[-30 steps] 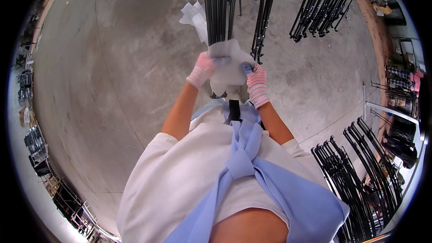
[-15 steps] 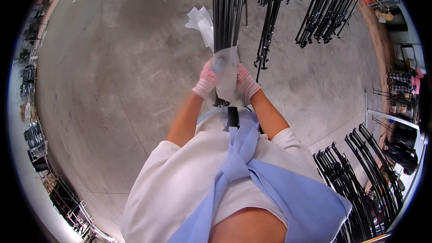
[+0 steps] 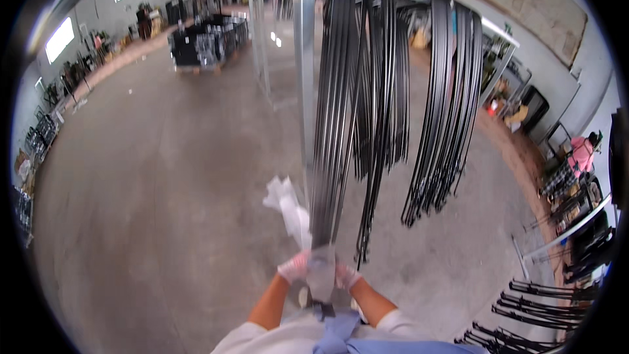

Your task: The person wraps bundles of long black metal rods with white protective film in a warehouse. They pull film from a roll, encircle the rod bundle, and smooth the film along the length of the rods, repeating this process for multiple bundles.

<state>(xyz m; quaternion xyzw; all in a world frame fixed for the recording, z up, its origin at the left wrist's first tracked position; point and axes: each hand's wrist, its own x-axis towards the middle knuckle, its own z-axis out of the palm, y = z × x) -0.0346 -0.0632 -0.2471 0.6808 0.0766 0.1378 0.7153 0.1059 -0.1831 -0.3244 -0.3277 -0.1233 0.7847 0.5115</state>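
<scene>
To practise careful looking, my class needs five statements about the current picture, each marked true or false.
1. The left hand and right hand are at the translucent sheet by the rods. True.
2. Both hands are bare. False: they wear gloves.
3. The white bundle is right of those rods. False: the white bundle is left of them.
4. More rods hang farther right. True.
5. The knotted cloth is red. False: the knotted cloth is blue.

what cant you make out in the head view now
Head view:
Right hand: fingers mostly hidden behind the pale sheet.
Left hand: fingers blurred.
Nearest black rods: stretch between hands veiled by sheet.
Blue cloth: cut off by lower edge.
Person in pink: hands too small.
</scene>
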